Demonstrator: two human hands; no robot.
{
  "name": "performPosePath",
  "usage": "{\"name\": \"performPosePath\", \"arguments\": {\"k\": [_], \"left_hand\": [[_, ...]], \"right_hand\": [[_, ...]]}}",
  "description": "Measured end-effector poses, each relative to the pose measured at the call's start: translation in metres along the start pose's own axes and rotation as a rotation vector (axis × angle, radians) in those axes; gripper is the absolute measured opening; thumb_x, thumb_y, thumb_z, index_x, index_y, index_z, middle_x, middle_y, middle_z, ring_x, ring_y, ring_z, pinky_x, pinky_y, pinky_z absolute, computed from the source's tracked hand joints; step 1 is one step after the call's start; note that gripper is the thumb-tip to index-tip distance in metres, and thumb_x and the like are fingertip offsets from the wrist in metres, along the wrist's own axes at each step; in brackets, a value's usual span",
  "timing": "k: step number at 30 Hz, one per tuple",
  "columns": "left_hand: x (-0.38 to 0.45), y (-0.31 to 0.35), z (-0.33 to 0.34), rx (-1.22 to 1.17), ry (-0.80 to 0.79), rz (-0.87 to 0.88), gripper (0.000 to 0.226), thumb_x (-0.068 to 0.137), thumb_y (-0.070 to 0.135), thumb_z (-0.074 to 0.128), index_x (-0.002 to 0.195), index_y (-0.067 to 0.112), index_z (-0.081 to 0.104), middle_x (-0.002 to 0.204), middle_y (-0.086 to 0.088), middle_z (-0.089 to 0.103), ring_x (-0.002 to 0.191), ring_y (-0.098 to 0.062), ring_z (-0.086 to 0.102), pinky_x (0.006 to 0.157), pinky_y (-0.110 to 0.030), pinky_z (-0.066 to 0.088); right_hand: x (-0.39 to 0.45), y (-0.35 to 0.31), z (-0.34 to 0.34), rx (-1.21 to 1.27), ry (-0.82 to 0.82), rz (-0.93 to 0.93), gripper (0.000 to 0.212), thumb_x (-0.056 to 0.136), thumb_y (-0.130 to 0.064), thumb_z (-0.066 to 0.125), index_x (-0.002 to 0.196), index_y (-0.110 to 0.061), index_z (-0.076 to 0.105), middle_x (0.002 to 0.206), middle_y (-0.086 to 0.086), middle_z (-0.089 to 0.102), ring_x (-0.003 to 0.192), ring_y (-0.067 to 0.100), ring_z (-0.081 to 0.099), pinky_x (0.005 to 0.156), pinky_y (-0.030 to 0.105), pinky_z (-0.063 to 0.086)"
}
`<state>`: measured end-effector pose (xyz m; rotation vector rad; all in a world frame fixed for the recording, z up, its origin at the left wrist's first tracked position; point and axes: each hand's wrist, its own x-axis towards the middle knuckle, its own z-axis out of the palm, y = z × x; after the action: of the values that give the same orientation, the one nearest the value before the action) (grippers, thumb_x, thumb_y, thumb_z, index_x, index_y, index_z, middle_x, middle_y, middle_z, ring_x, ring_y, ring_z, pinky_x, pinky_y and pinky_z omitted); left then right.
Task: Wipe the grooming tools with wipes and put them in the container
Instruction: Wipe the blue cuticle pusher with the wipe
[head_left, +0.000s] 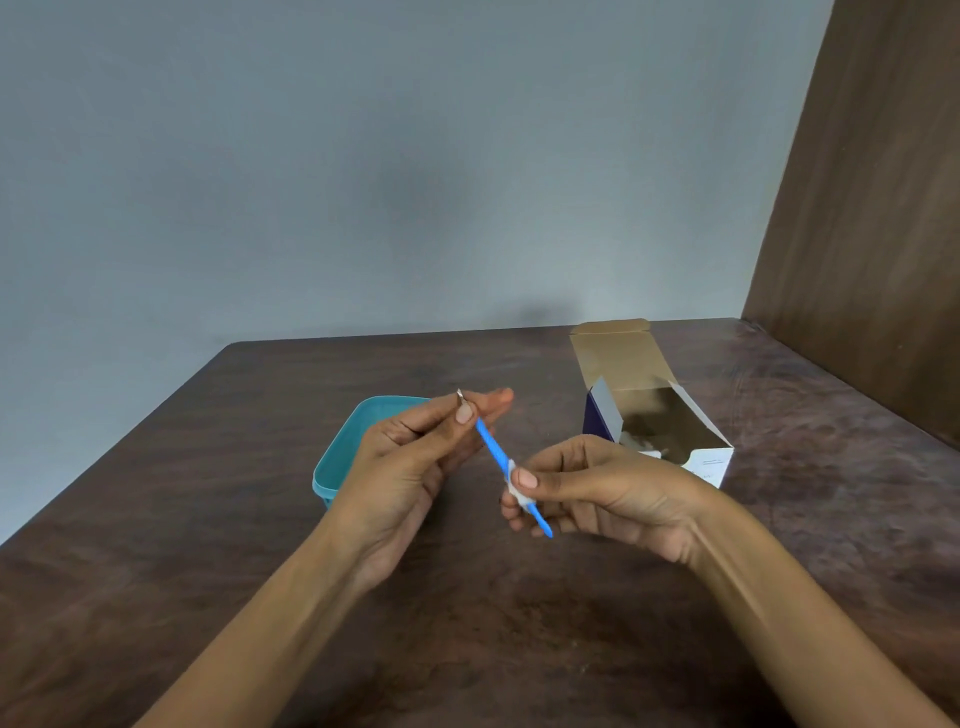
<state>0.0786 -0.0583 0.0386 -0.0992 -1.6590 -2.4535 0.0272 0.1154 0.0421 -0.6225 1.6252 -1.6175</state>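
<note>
A slim blue grooming tool (492, 448) with a small metal tip hangs slanted above the table between both hands. My left hand (410, 467) pinches its upper end near the metal tip. My right hand (587, 488) pinches a small white wipe (517, 486) wrapped around the lower part of the blue handle, whose end sticks out below the fingers. The teal plastic container (337, 462) stands on the table behind my left hand, which hides most of it; its inside is out of sight.
An open cardboard box (649, 410) with white wipes inside stands at the right, its flap raised. The dark wooden table (208, 519) meets a grey wall behind. A brown wooden panel (872, 208) rises at the far right.
</note>
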Motion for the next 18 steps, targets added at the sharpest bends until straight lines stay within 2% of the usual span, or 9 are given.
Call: {"name": "performPosePath", "arguments": {"k": [3,5,8,11,15,18], "left_hand": [[0.002,0.003,-0.004,-0.005,0.038,0.016,0.027,0.076,0.014,0.060,0.100,0.005,0.069,0.108,-0.010,0.072,0.106,-0.018,0.067,0.091,-0.027,0.053],[0.000,0.001,-0.002,0.047,0.040,0.019,0.033,0.074,0.016,0.062,0.104,0.004,0.067,0.105,-0.010,0.073,0.102,-0.018,0.069,0.085,-0.025,0.055],[-0.004,-0.005,0.000,0.173,0.048,0.062,0.033,0.070,0.016,0.067,0.101,0.005,0.070,0.097,-0.009,0.075,0.095,-0.017,0.071,0.080,-0.022,0.056],[-0.003,-0.011,0.000,0.253,0.071,0.104,0.031,0.071,0.018,0.067,0.098,0.003,0.072,0.093,-0.004,0.076,0.095,-0.012,0.071,0.080,-0.017,0.054],[-0.002,-0.018,0.002,0.254,0.030,0.102,0.028,0.075,0.016,0.066,0.100,0.004,0.072,0.098,-0.006,0.076,0.100,-0.014,0.069,0.085,-0.017,0.053],[-0.002,-0.015,0.001,0.239,-0.003,0.093,0.029,0.079,0.015,0.062,0.104,0.003,0.070,0.100,-0.005,0.075,0.100,-0.012,0.069,0.084,-0.016,0.052]], "right_hand": [[0.000,0.002,0.000,-0.132,0.079,-0.067,0.010,0.078,-0.022,0.069,0.080,-0.016,0.077,0.082,0.002,0.074,0.082,0.011,0.068,0.076,0.022,0.052],[0.003,0.005,0.002,-0.232,0.175,-0.151,0.008,0.079,-0.019,0.072,0.082,-0.014,0.077,0.081,0.002,0.075,0.081,0.009,0.067,0.076,0.021,0.052],[0.007,0.010,0.004,-0.333,0.292,-0.255,0.010,0.077,-0.020,0.075,0.083,-0.013,0.078,0.081,0.003,0.075,0.079,0.011,0.068,0.077,0.022,0.050],[0.012,0.013,0.006,-0.403,0.364,-0.376,0.010,0.075,-0.019,0.077,0.082,-0.012,0.078,0.076,0.003,0.075,0.072,0.010,0.067,0.068,0.019,0.049],[0.016,0.017,0.010,-0.332,0.402,-0.450,0.015,0.073,-0.018,0.075,0.086,-0.011,0.077,0.081,0.003,0.075,0.079,0.010,0.069,0.071,0.017,0.050],[0.014,0.016,0.011,-0.169,0.340,-0.306,0.016,0.078,-0.022,0.070,0.088,-0.011,0.077,0.089,0.008,0.075,0.087,0.013,0.068,0.081,0.023,0.050]]}}
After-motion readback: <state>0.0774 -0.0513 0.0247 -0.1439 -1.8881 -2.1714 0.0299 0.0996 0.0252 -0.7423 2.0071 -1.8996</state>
